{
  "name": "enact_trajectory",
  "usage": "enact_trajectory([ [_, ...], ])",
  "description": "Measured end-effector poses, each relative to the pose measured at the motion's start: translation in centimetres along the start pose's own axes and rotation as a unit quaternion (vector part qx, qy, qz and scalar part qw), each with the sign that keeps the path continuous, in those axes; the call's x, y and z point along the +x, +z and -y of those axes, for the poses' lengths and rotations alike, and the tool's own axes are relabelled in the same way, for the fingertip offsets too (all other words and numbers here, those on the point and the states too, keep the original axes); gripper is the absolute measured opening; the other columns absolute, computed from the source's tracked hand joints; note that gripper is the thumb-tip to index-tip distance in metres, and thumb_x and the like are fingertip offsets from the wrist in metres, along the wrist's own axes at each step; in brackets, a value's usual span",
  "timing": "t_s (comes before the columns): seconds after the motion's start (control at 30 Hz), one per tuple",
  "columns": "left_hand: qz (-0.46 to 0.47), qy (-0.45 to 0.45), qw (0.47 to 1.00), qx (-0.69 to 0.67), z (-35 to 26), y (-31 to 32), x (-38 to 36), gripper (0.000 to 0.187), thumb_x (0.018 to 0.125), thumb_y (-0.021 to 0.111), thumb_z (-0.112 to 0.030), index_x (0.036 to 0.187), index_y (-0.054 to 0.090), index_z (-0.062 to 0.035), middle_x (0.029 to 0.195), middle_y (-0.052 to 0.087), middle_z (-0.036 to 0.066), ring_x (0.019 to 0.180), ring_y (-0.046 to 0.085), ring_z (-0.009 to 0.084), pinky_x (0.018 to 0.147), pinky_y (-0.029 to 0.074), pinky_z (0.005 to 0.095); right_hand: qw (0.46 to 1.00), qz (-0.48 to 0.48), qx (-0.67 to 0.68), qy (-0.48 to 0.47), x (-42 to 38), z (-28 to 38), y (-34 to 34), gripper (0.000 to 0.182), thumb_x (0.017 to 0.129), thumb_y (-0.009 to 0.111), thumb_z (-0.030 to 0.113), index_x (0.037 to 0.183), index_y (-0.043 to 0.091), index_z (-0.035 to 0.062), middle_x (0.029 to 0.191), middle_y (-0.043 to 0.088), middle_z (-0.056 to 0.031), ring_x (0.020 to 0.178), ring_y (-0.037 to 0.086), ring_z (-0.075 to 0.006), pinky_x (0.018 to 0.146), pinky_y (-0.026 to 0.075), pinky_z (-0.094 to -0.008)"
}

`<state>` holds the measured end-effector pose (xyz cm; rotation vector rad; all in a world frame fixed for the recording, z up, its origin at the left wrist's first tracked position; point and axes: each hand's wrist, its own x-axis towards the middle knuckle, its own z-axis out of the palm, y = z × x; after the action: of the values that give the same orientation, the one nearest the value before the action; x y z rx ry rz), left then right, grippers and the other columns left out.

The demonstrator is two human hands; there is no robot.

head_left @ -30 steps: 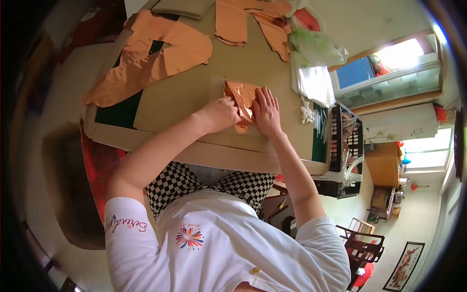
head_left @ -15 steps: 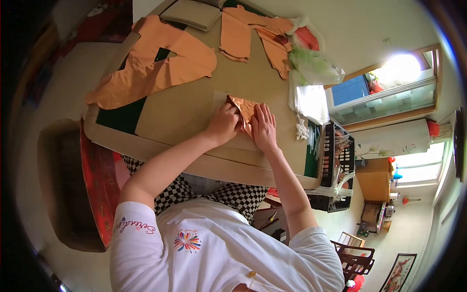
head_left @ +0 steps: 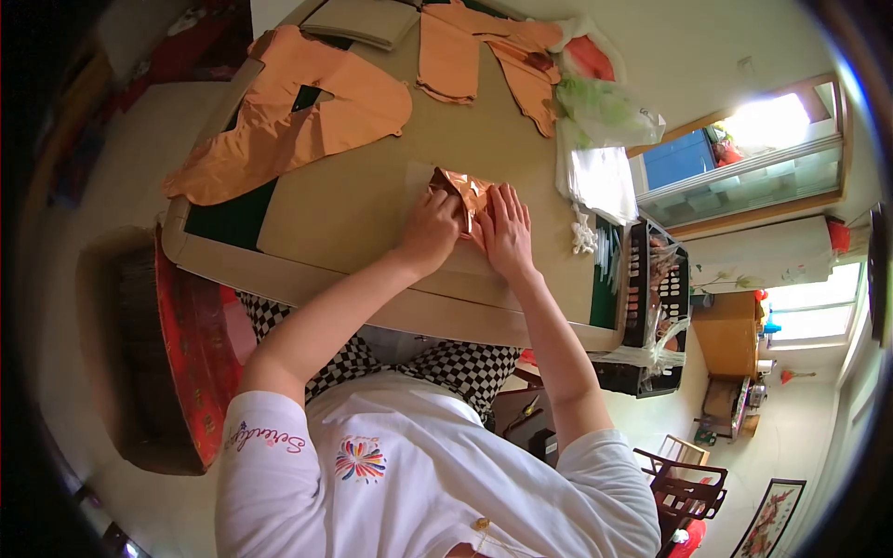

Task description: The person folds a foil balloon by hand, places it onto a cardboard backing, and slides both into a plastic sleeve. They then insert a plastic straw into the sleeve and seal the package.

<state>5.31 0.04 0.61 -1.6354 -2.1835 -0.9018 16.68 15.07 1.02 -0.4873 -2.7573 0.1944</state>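
Note:
A folded copper-coloured foil balloon (head_left: 468,191) lies in a small shiny packet on the table, over a thin clear plastic sheet or bag (head_left: 418,177). My left hand (head_left: 433,231) is closed at the packet's left side, fingers curled onto the foil, their tips partly hidden. At its right side my right hand (head_left: 508,231) rests with outstretched fingers flat along the edge. Further left is a large flat foil balloon (head_left: 349,98) in the same colour, with a hole in it. Another flat foil balloon (head_left: 448,60) lies at the back.
The table (head_left: 326,219) has a cardboard-like top over green. At its back sits a stack of brown sheets (head_left: 361,20). Clear and white plastic bags (head_left: 600,186), a white ribbon bundle (head_left: 583,232) and white sticks (head_left: 606,253) line the right side, beside a black crate (head_left: 656,284).
My left fingers have shifted slightly on the foil, and the packet looks a little more bunched. My right hand stays along its right edge. The view has tilted slightly.

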Motion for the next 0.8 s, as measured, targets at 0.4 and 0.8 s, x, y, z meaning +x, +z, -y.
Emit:
enact_trajectory([
  [0.4,0.069,0.010,0.993,0.099,-3.6,-1.5,-1.2,0.035,0.082,0.052,-0.017,0.114,0.064,-0.0093,0.125,0.054,0.018,0.122,0.044,0.0347,0.107,0.020,0.0615,0.999,0.021,-0.005,0.038,0.2,-0.3,0.4,0.051,0.096,0.043,0.033,0.139,0.036,0.0070,0.147,0.032,-0.0163,0.138,0.026,-0.0312,0.112,0.019,-0.0463],
  [0.8,0.111,-0.068,0.983,0.134,-5.6,1.3,-1.9,0.058,0.087,0.046,-0.026,0.134,0.040,0.0068,0.136,0.043,0.023,0.129,0.035,0.0399,0.110,0.017,0.0542,1.000,0.016,-0.011,0.008,0.3,-1.1,0.9,0.053,0.094,0.045,0.035,0.140,0.037,0.0078,0.145,0.034,-0.0175,0.137,0.028,-0.0323,0.111,0.021,-0.0472],
])
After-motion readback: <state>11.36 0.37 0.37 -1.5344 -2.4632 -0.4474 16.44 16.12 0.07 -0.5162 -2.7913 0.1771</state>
